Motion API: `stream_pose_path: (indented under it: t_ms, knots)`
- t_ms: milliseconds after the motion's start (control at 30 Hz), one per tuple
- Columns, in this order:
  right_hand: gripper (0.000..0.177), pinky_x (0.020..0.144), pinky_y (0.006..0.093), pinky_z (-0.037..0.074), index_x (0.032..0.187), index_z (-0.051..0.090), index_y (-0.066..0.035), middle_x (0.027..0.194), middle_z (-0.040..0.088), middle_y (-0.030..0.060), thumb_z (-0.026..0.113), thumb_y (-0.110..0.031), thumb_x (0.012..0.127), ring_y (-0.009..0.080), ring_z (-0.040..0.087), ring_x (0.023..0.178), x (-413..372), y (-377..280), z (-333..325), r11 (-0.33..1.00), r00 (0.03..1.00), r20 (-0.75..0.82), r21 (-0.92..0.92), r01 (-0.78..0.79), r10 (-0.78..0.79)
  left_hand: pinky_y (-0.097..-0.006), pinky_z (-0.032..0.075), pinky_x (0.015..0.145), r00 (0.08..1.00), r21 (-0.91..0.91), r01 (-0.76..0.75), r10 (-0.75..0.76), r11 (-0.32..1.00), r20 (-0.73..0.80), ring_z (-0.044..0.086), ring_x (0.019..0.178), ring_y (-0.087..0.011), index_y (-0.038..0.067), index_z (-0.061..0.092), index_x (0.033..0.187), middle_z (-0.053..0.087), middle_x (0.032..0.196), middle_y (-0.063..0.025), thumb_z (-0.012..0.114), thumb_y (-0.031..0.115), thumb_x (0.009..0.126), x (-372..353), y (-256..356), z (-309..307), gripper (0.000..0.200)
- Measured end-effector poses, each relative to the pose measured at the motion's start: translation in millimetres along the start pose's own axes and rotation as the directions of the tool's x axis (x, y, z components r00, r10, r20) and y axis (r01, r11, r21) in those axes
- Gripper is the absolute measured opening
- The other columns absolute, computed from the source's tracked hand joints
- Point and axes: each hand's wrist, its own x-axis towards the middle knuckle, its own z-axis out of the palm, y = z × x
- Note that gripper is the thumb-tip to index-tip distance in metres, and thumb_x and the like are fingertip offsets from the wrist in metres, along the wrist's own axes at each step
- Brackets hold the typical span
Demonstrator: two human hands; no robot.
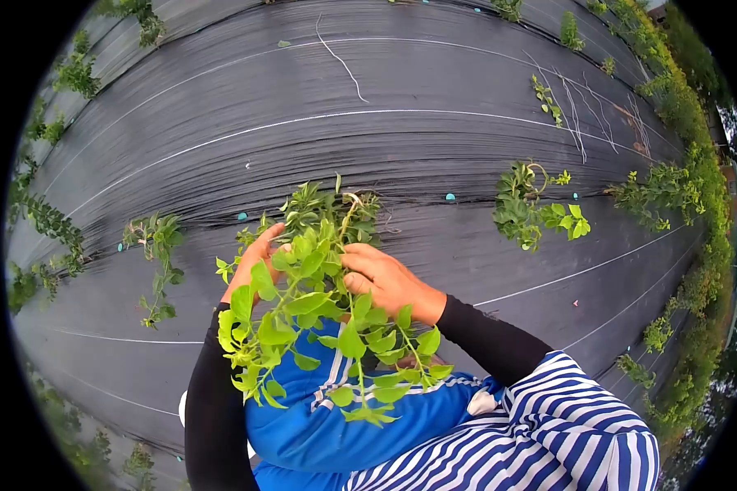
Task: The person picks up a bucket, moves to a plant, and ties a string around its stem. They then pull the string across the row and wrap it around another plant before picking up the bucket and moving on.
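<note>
A leafy plant (307, 307) rises in front of me, its bright green shoots bending down over my lap. Its pale, curved stem (348, 217) shows near the top. At the plant's left side is my left hand (255, 260), fingers apart among the leaves and partly hidden by them. On the other side, my right hand (391, 282) is closed, with its curled fingers against the stem and shoots just below the bend. Leaves cover part of what the fingertips touch.
Black ground sheet (246, 131) with white lines covers the soil. More plants grow along the row, one at right (520, 204) and one at left (162, 254). Thin cut stems (577, 114) lie farther off. Teal pegs (450, 197) dot the seam. A hedge (700, 245) borders the right.
</note>
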Motion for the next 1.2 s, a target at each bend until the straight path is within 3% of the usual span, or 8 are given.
stream_pose_path:
  t_ms: [300,400,567,767,900,1033,1067,1200]
  knots:
    - [0.034,0.094,0.0457,0.037,0.115,0.055,-0.003,0.129,0.04,0.0269,0.052,-0.022,0.087,0.0434,0.045,0.111,-25,-5,24,0.991,0.998,-0.066,-0.131,-0.012,0.004,-0.0253,0.046,0.063,0.945,0.213,0.319,-0.326,0.923,-0.005,0.054,0.072,-0.0082,0.008,0.057,0.12,0.063,0.09,-0.0045,0.058,0.015,0.089,9,48,22,0.032]
    - [0.04,0.088,0.0423,0.044,0.121,0.046,0.0,0.124,0.042,0.0245,0.053,-0.02,0.087,0.0387,0.051,0.106,-27,3,23,1.0,0.973,-0.23,0.023,0.003,0.002,-0.0243,0.046,0.067,0.979,-0.185,0.205,-0.202,0.961,0.036,0.055,0.079,-0.0073,0.003,0.056,0.118,0.063,0.094,-0.0024,0.058,0.022,0.091,-8,54,31,0.033]
    - [0.045,0.082,0.0339,0.047,0.128,0.037,0.004,0.117,0.053,0.0205,0.052,-0.014,0.09,0.026,0.059,0.101,-30,21,33,0.784,0.848,-0.324,0.6,-0.159,0.42,-0.0323,0.049,0.069,0.992,0.508,0.125,-0.107,0.853,-0.064,0.06,0.073,-0.0177,0.006,0.059,0.111,0.065,0.083,-0.0077,0.051,0.032,0.092,-13,-47,37,0.034]
    - [0.039,0.068,0.0276,0.047,0.122,0.047,0.006,0.11,0.06,0.0186,0.045,-0.018,0.092,0.0213,0.064,0.09,-17,57,0,0.287,0.803,0.118,0.895,-0.34,0.584,-0.026,0.042,0.057,0.915,-0.361,0.311,-0.379,0.879,-0.135,0.054,0.068,-0.0111,0.005,0.054,0.119,0.06,0.08,-0.0043,0.055,0.025,0.091,-32,7,74,0.035]
    - [0.032,0.05,0.0248,0.044,0.117,0.052,0.005,0.094,0.064,0.0165,0.048,-0.006,0.087,0.0164,0.063,0.067,13,79,-14,0.342,0.719,0.366,0.694,-0.634,0.591,-0.0285,0.046,0.067,0.986,0.15,-0.07,0.091,0.986,-0.141,0.056,0.078,-0.0124,0.007,0.053,0.107,0.059,0.093,-0.0016,0.052,0.02,0.091,-42,10,86,0.02]
    - [0.022,0.04,0.0228,0.034,0.101,0.065,-0.002,0.074,0.062,0.0053,0.053,-0.007,0.083,0.007,0.053,0.051,38,78,-13,0.504,0.663,0.437,0.434,-0.747,0.608,-0.0303,0.047,0.069,0.953,0.058,0.27,-0.258,0.961,-0.16,0.058,0.08,-0.0144,0.007,0.055,0.109,0.062,0.095,-0.0058,0.051,0.023,0.091,-37,33,96,0.024]
    - [0.022,0.04,0.0228,0.034,0.101,0.065,-0.002,0.074,0.062,0.0053,0.053,-0.007,0.083,0.007,0.053,0.051,41,74,-14,0.513,0.666,0.438,0.426,-0.745,0.604,-0.0315,0.047,0.067,0.996,0.522,0.005,0.044,0.853,-0.082,0.06,0.079,-0.0166,0.006,0.055,0.112,0.064,0.09,-0.0062,0.053,0.023,0.09,-40,13,92,0.028]
    - [0.029,0.055,0.0275,0.044,0.105,0.064,0.001,0.076,0.064,0.0062,0.054,-0.007,0.079,0.0133,0.059,0.064,50,76,-7,0.727,0.822,0.264,0.384,-0.569,0.505,-0.0335,0.048,0.066,0.98,-0.006,0.091,-0.09,0.996,-0.179,0.061,0.075,-0.0236,0.006,0.058,0.111,0.064,0.092,-0.0117,0.06,0.022,0.084,-22,-68,92,0.031]
